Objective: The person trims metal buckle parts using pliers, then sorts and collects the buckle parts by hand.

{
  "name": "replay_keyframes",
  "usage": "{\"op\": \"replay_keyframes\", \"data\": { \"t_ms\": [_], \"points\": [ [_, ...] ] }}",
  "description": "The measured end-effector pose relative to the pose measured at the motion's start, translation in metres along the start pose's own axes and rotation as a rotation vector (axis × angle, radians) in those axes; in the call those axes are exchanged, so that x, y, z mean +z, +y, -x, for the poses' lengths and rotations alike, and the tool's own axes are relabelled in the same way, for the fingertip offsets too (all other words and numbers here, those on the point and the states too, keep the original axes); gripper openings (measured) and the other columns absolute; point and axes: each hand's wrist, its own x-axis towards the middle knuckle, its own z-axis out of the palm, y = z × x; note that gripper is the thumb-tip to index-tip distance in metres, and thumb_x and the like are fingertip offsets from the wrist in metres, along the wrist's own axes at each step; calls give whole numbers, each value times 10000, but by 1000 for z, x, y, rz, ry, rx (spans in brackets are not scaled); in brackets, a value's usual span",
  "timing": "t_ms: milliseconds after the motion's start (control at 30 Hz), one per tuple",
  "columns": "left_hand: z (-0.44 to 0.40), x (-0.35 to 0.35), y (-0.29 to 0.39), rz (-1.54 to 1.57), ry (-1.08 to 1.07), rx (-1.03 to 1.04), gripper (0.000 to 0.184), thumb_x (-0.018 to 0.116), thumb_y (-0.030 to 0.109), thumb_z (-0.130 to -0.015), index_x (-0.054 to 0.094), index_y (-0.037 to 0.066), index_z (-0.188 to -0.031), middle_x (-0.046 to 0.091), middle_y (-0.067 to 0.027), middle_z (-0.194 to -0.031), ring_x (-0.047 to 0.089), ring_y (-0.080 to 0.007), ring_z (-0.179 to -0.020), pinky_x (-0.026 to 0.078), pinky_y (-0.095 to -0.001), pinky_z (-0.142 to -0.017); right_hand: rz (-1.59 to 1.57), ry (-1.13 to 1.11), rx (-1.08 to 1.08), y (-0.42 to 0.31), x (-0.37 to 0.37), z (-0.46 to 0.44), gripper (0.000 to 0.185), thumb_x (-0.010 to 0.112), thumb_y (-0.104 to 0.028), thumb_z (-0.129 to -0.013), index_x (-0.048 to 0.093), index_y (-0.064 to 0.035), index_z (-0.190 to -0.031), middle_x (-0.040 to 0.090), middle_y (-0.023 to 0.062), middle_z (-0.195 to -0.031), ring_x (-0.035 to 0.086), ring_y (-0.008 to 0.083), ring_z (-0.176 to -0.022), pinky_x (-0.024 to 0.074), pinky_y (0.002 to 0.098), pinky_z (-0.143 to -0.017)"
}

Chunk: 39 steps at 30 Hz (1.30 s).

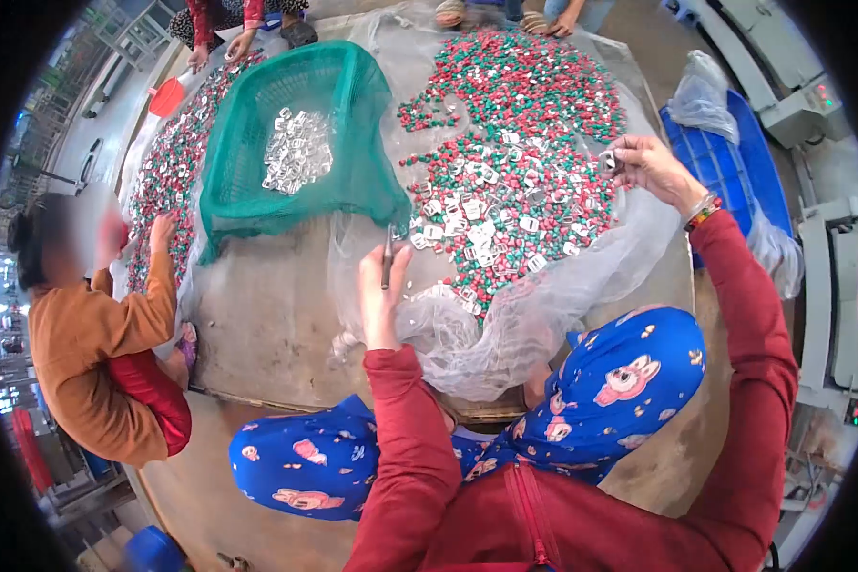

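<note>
My left hand [381, 293] is closed around a slim metal tool [387, 259], which points away from me; its exact kind is unclear. Pinched in the fingers of my right hand [653, 167] is a small silvery piece [607, 163], similar to the flat metal buckles [481, 235] below. Those buckles lie scattered over a wide spread of small red and green pebble-like pieces [534, 91] between my hands. Beneath the spread is a whitish mesh sheet [486, 355], bunched up near my knees.
A green basket [221, 172] draped in green netting holds a heap of metal buckles [297, 153]. At left, a person in a brown top [105, 334] works by a second strip of pieces [167, 176]. Other people's hands show at the top. A blue crate [734, 172] stands right.
</note>
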Motion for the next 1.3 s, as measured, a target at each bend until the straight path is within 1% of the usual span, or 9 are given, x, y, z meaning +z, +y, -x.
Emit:
{"op": "replay_keyframes", "data": {
  "t_ms": [67,267,500,633,733,933,1100,1167,1300],
  "points": [
    [-16,-14,-16,-429,-14,-318,381,614,325,-861,612,-52,-919,639,-206,-875,602,-320,-796,455,-385,-725,-175,-28,61,42,-7,-37,166,513,-116,-927,542,-2,-1044,618,85,-947,617,170,-843,520,277,-666],
    [-26,-61,-159,-672,507,-419,381,570,308,-893,552,-43,-1039,605,-261,-1005,575,-423,-927,426,-499,-791,-17,-157,-13,156,50,-104,259,599,-159,-886,578,41,-1050,648,64,-803,626,135,-637,504,253,-566],
    [-8,-25,-146,-253,861,-209,239,481,160,-950,525,-66,-1015,577,-146,-887,533,-216,-813,458,-329,-767,-427,-148,237,211,105,-92,161,568,-224,-926,569,-64,-902,542,-4,-638,536,86,-492,364,204,-388],
    [-26,21,-75,-474,555,171,220,551,192,-922,576,-27,-933,611,-142,-846,572,-239,-746,452,-374,-677,-802,-86,257,207,120,-90,162,586,-227,-914,567,-69,-939,605,14,-746,599,114,-615,394,198,-483],
    [-21,11,-110,-862,457,23,205,585,186,-897,586,-19,-885,614,-160,-817,583,-246,-712,453,-370,-641,-1022,-104,182,196,125,-92,145,576,-210,-919,568,-67,-944,623,41,-775,623,148,-650,404,204,-492],
    [24,-37,-151,-420,656,-312,304,565,265,-912,569,-26,-824,501,-57,-651,478,-158,-615,403,-327,-579,-1119,-335,82,160,136,-81,243,530,-180,-937,571,18,-1073,644,138,-918,660,241,-802,541,283,-640],
    [-8,18,-45,-34,364,56,237,470,210,-964,594,12,-1005,508,-33,-758,478,-111,-651,408,-317,-582,-1071,-334,28,116,175,-69,328,512,-193,-945,541,59,-1152,631,180,-1035,645,275,-909,546,352,-773],
    [2,39,43,-215,93,68,234,527,218,-931,572,33,-1067,612,-171,-861,598,-299,-743,472,-384,-698,-1001,-327,-24,95,187,-58,324,469,-149,-957,504,75,-1188,609,185,-1079,620,289,-990,519,376,-858],
    [26,54,66,-218,-11,207,215,552,189,-910,551,42,-1066,584,-197,-801,596,-384,-693,457,-453,-592,-978,-177,-98,70,210,-38,344,374,-60,-966,383,66,-1286,525,200,-1220,555,287,-1111,465,401,-959]
  ]
}}
